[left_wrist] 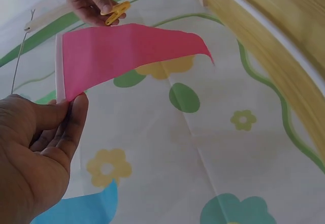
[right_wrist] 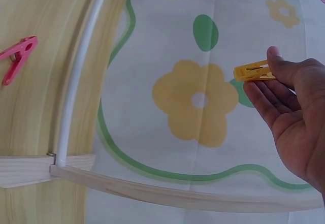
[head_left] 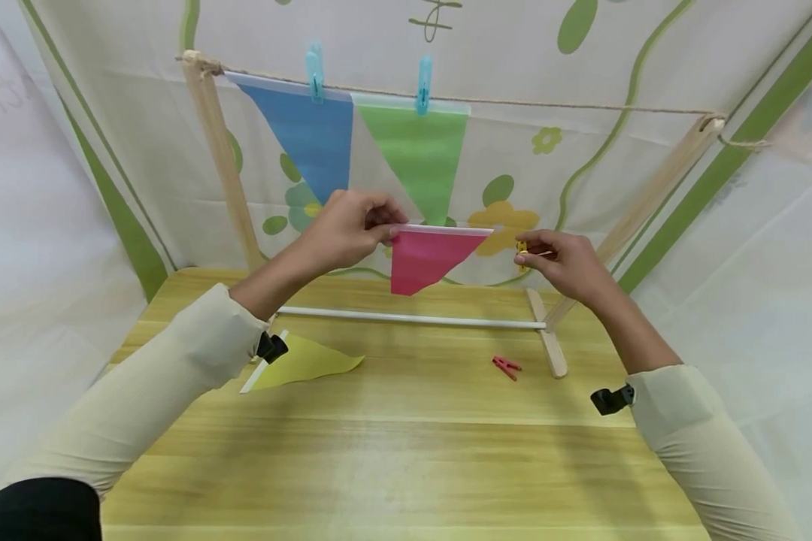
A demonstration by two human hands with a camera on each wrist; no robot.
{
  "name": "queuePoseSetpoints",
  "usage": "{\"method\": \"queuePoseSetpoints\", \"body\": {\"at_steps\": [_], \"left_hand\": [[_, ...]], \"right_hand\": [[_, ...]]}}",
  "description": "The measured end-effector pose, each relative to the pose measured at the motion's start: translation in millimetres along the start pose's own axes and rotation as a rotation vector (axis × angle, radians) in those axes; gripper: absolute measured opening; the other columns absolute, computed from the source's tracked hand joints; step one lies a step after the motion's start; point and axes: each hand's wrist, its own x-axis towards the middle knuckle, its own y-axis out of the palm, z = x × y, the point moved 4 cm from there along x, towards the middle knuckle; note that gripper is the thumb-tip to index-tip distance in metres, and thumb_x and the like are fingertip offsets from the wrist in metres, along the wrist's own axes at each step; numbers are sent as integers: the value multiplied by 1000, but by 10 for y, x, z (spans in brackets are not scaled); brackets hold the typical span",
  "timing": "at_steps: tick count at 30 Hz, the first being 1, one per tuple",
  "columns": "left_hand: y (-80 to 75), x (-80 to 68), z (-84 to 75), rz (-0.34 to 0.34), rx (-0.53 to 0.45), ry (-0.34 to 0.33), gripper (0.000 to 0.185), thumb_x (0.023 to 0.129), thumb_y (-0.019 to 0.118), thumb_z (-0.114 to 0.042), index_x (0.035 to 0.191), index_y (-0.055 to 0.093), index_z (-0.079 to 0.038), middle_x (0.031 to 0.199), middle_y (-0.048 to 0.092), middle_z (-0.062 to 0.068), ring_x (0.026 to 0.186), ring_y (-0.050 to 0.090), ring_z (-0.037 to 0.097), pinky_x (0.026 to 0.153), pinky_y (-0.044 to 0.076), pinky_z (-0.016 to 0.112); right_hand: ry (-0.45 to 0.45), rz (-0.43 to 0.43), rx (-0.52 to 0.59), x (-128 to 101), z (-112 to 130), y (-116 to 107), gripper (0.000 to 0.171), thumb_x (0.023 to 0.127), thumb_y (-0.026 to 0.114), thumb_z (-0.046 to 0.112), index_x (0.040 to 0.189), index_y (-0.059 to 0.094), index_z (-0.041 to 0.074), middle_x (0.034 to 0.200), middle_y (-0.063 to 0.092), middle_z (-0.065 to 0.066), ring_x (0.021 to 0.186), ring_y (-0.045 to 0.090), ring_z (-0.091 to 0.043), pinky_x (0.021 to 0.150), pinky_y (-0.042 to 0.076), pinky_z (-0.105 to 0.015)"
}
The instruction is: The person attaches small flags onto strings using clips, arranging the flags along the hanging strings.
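A pink flag (head_left: pixel 422 257) hangs in the air above the far part of the table (head_left: pixel 406 451), below the string (head_left: pixel 548 103) and in front of the patterned cloth backdrop (head_left: pixel 582 173). Its white top edge lies roughly level and its point hangs down. The left hand (head_left: pixel 348 229) pinches the flag's top left corner between thumb and curled fingers; in the left wrist view the fingertips (left_wrist: pixel 76 107) close on the white strip at the corner. Just to the right of the flag, and apart from it, the right hand (head_left: pixel 565 263) pinches a yellow clothespin (head_left: pixel 522 252) between thumb and forefinger, with the other fingers loosely bent; the right wrist view shows the clothespin (right_wrist: pixel 254 70) sticking out from the fingertips toward the backdrop. Above, a blue flag (head_left: pixel 304 143) and a green flag (head_left: pixel 419 154) hang side by side from the string, each held by a light blue clothespin (head_left: pixel 314 71). The string runs between two slanted wooden posts (head_left: pixel 223 158) of a frame, whose white rod (head_left: pixel 413 318) lies across the table just under the pink flag. On the table, a yellow flag (head_left: pixel 304 362) lies flat near the left forearm, and a pink clothespin (head_left: pixel 506 367) lies near the frame's right foot (head_left: pixel 548 342).
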Motion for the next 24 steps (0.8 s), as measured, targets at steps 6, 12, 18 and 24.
{"method": "queuePoseSetpoints", "body": {"at_steps": [6,12,18,24], "left_hand": [[-12,67,-39,-22,-65,12,15,109,70,1,119,81,-2,111,84,15,97,84,24,85,70,34],[-53,116,-82,-59,-103,28,12,107,76,0,117,82,0,108,85,17,92,85,27,82,71,30],[-74,177,-129,-72,-93,58,14,107,77,-4,119,83,0,108,85,16,92,85,29,83,71,30],[-75,234,-149,-96,-122,81,14,106,77,-4,119,83,1,108,85,15,90,85,25,81,70,27]], "right_hand": [[-38,-37,-7,52,73,-87,32,111,76,14,140,76,1,114,86,-20,101,84,-35,82,51,-1],[-16,-46,-1,91,109,-176,36,111,76,20,143,76,4,119,85,-19,91,70,12,81,51,-1],[-21,-78,22,140,172,-321,38,110,78,21,144,75,6,122,83,-23,88,63,21,80,50,-1],[-52,-127,22,181,255,-467,35,109,79,16,141,77,4,121,82,-26,86,63,20,79,50,0]]}}
